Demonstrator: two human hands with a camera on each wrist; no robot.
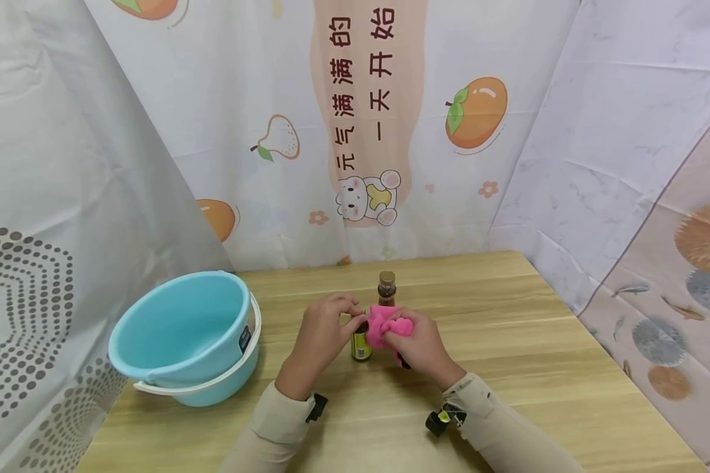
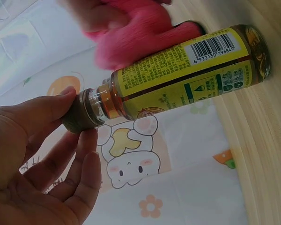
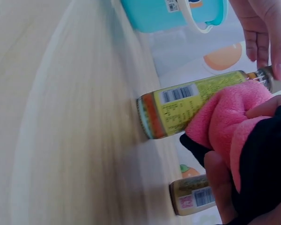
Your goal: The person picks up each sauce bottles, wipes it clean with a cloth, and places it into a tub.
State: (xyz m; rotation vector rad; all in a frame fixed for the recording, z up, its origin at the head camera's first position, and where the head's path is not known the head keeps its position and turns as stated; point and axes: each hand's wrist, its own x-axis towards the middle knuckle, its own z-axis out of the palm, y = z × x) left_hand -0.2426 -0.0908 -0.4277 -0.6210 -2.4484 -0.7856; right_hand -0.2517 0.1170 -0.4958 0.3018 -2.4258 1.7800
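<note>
A glass bottle with a yellow label (image 2: 178,75) and a brown cap (image 2: 79,112) stands upright on the table, its barcode side showing in both wrist views. My left hand (image 1: 325,328) pinches that cap between thumb and fingers. In my right hand (image 1: 424,345) is a bunched cloth (image 1: 380,326), pink with a dark backing, pressed against the bottle's side. Behind the cloth rises a second bottle (image 1: 387,288) with a gold-brown cap; its lower part is hidden in the head view. The right wrist view shows the base of that second bottle (image 3: 192,194).
A light blue bucket (image 1: 177,322) with a white handle stands at the table's left side. The wood-grain table (image 1: 544,368) reaches back to a printed curtain (image 1: 242,184). Curtains also hang at the left and right.
</note>
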